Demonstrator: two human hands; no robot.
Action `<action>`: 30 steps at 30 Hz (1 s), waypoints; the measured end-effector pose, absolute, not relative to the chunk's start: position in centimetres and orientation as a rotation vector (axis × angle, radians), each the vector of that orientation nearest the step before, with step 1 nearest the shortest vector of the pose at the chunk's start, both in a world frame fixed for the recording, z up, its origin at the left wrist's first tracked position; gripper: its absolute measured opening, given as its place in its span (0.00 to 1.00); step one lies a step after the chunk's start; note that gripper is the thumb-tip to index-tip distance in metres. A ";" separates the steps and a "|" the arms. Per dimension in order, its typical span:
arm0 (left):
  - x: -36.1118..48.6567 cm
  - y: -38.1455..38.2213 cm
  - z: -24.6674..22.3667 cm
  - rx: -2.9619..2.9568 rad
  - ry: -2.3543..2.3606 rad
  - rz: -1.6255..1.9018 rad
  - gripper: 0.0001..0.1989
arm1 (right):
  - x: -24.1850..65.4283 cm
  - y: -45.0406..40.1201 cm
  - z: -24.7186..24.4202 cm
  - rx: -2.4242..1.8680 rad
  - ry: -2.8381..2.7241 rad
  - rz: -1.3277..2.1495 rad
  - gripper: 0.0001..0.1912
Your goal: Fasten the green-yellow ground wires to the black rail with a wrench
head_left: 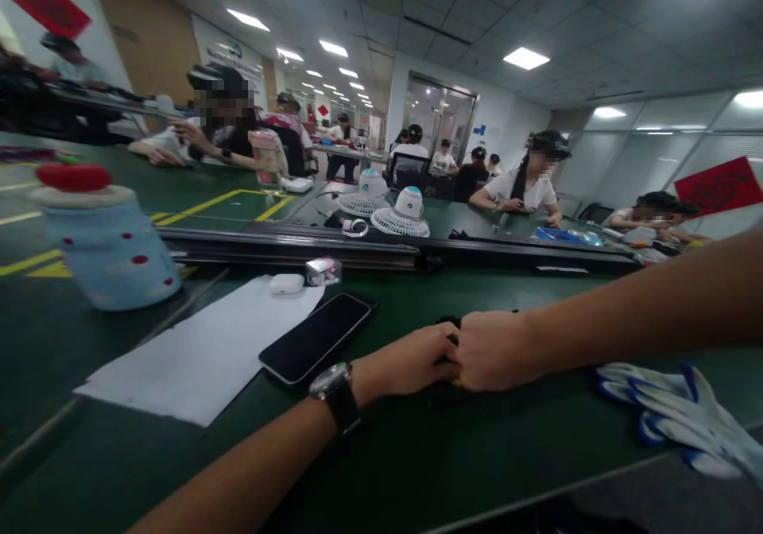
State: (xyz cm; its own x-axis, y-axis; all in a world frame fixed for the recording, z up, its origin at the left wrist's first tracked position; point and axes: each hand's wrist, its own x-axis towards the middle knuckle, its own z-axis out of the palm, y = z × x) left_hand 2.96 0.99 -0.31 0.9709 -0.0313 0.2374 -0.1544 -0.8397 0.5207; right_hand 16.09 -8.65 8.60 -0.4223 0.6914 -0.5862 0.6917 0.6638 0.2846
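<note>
My left hand (411,361), with a watch (331,383) on its wrist, meets my right hand (494,350) low over the green table. The fingers of both are curled and pressed together around a small dark thing (448,323). Only a black edge of it shows above the knuckles, so its kind is hidden. A black smartphone (315,339) lies left of my hands, partly on a white sheet of paper (191,363). White gloves with blue trim (685,411) rest to the right, below my right forearm.
A light-blue container with a red top (116,248) stands at the left. A white earbud case (287,284) and a small clear box (323,272) sit by the paper. Behind a dark metal rail (286,248) are white fans (400,214) and seated people.
</note>
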 end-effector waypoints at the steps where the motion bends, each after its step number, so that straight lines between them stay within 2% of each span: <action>1: 2.8 0.8 -0.2 2.562 -0.123 0.291 0.06 | 16.5 -8.7 8.9 1.059 2.192 0.002 0.11; 6: 2.3 0.0 -0.3 2.587 0.016 0.282 0.14 | 20.9 -9.2 10.3 1.177 2.196 0.020 0.12; 11: 2.7 -0.6 0.3 2.607 0.133 0.220 0.09 | 24.6 -11.1 8.2 1.475 2.298 -0.032 0.18; 20: 3.8 -1.1 1.2 2.710 0.196 0.131 0.06 | 27.4 -14.3 4.8 1.794 2.560 -0.250 0.18; 28: 4.5 -0.8 2.3 2.784 0.148 -0.033 0.07 | 28.6 -13.7 2.5 1.908 2.763 -0.335 0.16; 30: 4.6 -0.8 2.0 2.788 0.143 -0.027 0.06 | 28.2 -13.8 2.3 1.914 2.793 -0.287 0.12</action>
